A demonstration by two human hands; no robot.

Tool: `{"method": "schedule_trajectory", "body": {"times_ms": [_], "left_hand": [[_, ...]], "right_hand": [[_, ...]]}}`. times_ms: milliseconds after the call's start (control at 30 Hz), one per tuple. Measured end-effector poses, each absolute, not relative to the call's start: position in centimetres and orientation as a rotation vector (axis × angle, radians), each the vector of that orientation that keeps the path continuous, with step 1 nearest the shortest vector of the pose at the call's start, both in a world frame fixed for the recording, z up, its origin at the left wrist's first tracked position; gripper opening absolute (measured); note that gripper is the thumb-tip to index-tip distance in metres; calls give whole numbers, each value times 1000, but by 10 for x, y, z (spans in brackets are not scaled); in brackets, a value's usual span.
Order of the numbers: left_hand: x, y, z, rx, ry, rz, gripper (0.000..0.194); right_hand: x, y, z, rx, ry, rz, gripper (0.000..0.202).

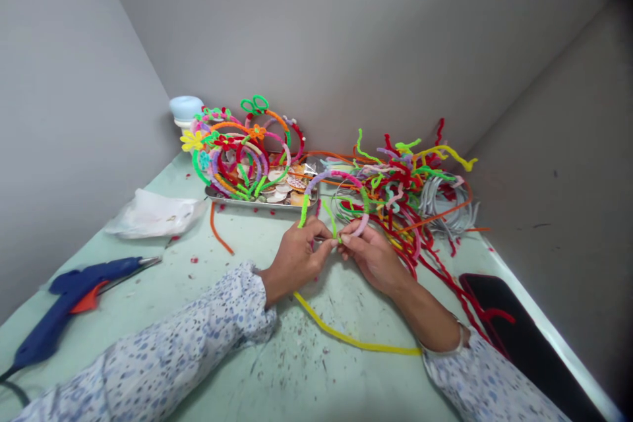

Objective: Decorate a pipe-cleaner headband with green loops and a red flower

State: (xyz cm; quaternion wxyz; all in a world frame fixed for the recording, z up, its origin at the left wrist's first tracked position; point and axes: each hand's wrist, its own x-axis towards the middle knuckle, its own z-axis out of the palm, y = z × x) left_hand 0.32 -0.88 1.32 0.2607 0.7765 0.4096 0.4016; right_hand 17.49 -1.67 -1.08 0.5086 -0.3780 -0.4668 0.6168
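Both my hands meet near the middle of the table, fingertips almost touching. Between my left hand (pixel 302 249) and my right hand (pixel 373 256) is a headband (pixel 349 178) wrapped in lilac, pink and green fuzzy pipe cleaner, its arch pointing away from me. A green pipe cleaner (pixel 328 212) is pinched at the fingertips of both hands, its free end sticking up inside the arch. The fingers of each hand are closed, and they partly hide the headband's ends. On the table under my wrists lies a yellow pipe cleaner (pixel 346 337).
Finished-looking headbands (pixel 247 145) lie heaped on a metal tray (pixel 262 204) with shell-like pieces. Right of it is a tangle of pipe cleaners (pixel 400 178) and wire hoops (pixel 442 204). A blue glue gun (pixel 74 297) and plastic bag (pixel 153 214) lie left; a phone (pixel 519 336) right.
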Motion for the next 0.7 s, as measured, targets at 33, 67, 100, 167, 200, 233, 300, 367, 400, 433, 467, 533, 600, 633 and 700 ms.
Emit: {"method": "schedule_trajectory", "body": {"times_ms": [33,67,100,167,200,233,300,367,400,433,467,533,600,633,700], "left_hand": [[3,-9,13,2097,1111,1083,10],[3,-9,12,2089,1112,1078,10],[3,-9,12,2079,1113,1074,11],[3,-8,12,2065,1120,1060,11],[3,-8,12,2063,1125,1053,12],[3,-8,12,2063,1128,1045,12],[3,-8,13,2069,1131,1031,12],[3,-8,13,2076,1127,1022,12],[3,-8,13,2076,1126,1020,13],[3,-8,13,2074,1126,1022,13],[3,-8,12,2071,1127,1025,13],[3,-8,11,2063,1128,1028,12],[4,-8,11,2067,1130,1040,12],[4,-8,11,2075,1130,1046,12],[4,-8,12,2096,1130,1067,12]], "right_hand": [[175,-16,-11,-918,-1133,1480,11],[175,-16,-12,-926,-1140,1474,11],[175,-16,-12,-934,-1146,1465,12],[175,-15,-14,-954,-1157,1443,14],[175,-15,-14,-964,-1166,1429,15],[175,-15,-15,-973,-1179,1417,15],[175,-15,-16,-979,-1211,1402,15],[176,-15,-17,-976,-1241,1401,14],[176,-15,-17,-976,-1249,1402,14],[176,-15,-17,-977,-1251,1403,13],[175,-15,-16,-979,-1245,1404,13],[175,-15,-15,-981,-1209,1413,13],[174,-15,-12,-973,-1140,1451,14],[174,-15,-11,-964,-1091,1477,14],[174,-15,-8,-940,-984,1525,15]]}}
